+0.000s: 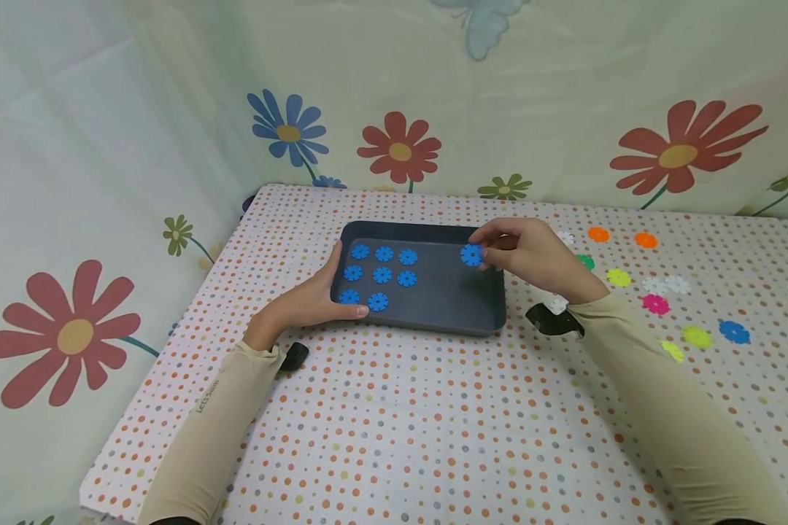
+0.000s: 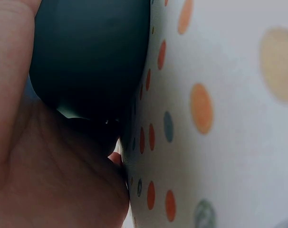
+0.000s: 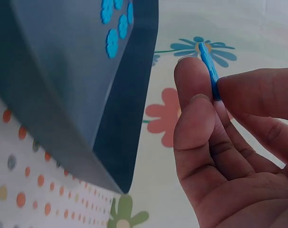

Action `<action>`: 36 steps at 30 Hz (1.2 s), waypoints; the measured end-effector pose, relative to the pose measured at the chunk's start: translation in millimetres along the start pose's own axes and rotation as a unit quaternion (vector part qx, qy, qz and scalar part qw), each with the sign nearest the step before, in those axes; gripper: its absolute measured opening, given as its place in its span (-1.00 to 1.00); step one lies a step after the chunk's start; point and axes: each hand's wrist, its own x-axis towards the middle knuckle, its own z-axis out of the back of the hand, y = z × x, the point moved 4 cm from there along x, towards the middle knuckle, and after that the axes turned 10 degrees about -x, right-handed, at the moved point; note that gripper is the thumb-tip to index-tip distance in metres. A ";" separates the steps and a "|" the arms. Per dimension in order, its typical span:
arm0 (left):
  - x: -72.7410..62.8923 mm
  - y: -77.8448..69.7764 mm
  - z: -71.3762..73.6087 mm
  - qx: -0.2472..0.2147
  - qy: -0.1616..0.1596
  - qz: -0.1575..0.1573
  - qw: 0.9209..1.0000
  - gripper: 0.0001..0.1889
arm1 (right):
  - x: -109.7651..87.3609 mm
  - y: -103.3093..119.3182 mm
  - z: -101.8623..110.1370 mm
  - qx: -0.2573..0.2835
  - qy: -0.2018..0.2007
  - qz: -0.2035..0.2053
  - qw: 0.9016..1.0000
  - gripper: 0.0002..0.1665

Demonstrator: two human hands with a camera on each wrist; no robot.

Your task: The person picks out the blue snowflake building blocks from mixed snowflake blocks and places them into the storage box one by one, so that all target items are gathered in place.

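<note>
A dark grey rectangular tray (image 1: pixel 446 295) lies on the dotted table. Several blue flower-shaped discs (image 1: pixel 382 275) sit in rows on its left half. My left hand (image 1: pixel 305 299) grips the tray's left end, thumb along the front rim and fingers at the left side. In the left wrist view the tray's dark wall (image 2: pixel 91 52) fills the space beside the thumb. Over the tray's back right corner, my right hand (image 1: pixel 532 255) pinches one more blue flower-shaped disc (image 1: pixel 470 254) between thumb and fingers. The right wrist view shows that disc (image 3: pixel 209 69) edge-on, above the rim.
To the right of the tray lie loose flower-shaped discs: orange (image 1: pixel 598 234), pink (image 1: pixel 656 304), yellow-green (image 1: pixel 697 336), white (image 1: pixel 677 284), green (image 1: pixel 586 262) and a blue one (image 1: pixel 735 332). A flower-patterned curtain (image 1: pixel 551 109) hangs behind the table.
</note>
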 end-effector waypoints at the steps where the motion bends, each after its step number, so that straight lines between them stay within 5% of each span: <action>1: -0.2 -0.1 -0.2 0.000 0.000 0.001 1.000 0.48 | 1.2 0.7 -1.2 0.001 0.001 0.001 1.000 -0.71; 36: -0.9 -1.0 -0.4 0.003 -0.005 0.008 1.000 0.49 | 47.5 30.6 -60.7 0.010 0.092 0.077 0.993 -0.95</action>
